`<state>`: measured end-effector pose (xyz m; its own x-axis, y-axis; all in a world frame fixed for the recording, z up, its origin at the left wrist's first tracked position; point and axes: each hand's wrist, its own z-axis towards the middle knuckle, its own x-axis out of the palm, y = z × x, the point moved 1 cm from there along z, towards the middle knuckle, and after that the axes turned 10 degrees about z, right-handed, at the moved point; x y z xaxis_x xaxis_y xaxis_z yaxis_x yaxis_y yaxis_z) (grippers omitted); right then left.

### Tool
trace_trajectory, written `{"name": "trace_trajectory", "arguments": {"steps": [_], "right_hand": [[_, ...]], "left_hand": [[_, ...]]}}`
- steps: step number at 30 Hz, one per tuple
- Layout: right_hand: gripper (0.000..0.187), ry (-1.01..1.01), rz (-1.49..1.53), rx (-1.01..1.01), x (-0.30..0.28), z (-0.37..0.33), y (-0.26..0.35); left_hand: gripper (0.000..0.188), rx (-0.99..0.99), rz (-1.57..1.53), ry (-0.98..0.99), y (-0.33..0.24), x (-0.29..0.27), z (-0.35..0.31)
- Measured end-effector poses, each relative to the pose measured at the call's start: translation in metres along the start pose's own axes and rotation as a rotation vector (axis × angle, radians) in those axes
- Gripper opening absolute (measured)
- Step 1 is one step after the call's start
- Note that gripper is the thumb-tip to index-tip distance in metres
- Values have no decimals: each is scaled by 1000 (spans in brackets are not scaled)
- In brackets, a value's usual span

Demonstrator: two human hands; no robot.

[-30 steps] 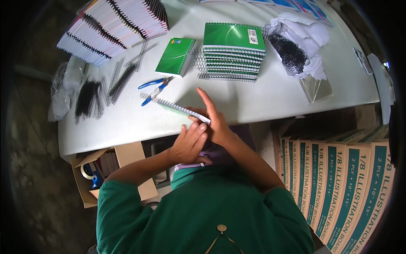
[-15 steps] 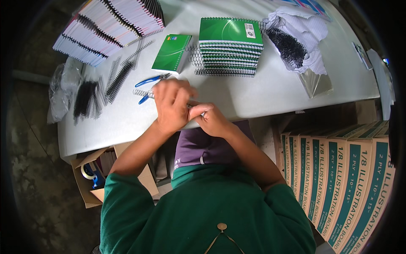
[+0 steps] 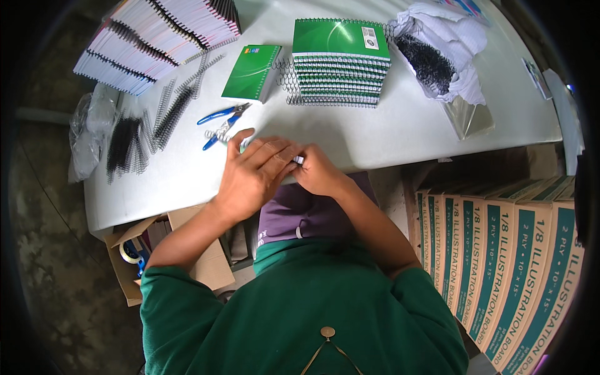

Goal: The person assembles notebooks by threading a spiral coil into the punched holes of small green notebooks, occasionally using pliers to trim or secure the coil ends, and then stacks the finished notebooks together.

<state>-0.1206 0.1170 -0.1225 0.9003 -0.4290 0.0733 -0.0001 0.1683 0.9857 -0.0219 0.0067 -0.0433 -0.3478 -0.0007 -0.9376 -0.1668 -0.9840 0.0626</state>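
Over the table's near edge, my right hand (image 3: 320,170) is closed on a small notebook (image 3: 299,160), mostly hidden by my hands, with only a bit of its edge showing. My left hand (image 3: 250,175) lies across it, fingers stretched out and one finger raised apart from the others. A clear spiral coil (image 3: 215,135) sticks out to the left, past my left fingers. Just beyond it lie blue-handled pliers (image 3: 224,120) on the table. Farther back sits a green notebook (image 3: 251,72), beside a stack of green spiral notebooks (image 3: 340,39).
Black coils (image 3: 128,147) lie on the left of the white table (image 3: 400,140), near plastic wrap (image 3: 90,134). Bound books (image 3: 134,50) stand behind them. Crumpled white paper (image 3: 459,37) holds more black coils (image 3: 425,65). Below are an open carton (image 3: 206,265) and boxes (image 3: 500,269).
My left hand has turned and its fingers, blurred before, now stretch across the notebook. The coil end has shifted slightly right, uncovering more of the pliers. My right hand stays near its place.
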Motion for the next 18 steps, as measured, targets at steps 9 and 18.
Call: {"name": "trace_trajectory", "arguments": {"steps": [9, 18], "right_hand": [[14, -88, 58, -19, 7, 0, 14], [16, -54, 1, 36, 4, 0, 8]], "left_hand": [[28, 37, -78, 151, 6, -34, 28], [24, -99, -188, 151, -3, -29, 31]]}}
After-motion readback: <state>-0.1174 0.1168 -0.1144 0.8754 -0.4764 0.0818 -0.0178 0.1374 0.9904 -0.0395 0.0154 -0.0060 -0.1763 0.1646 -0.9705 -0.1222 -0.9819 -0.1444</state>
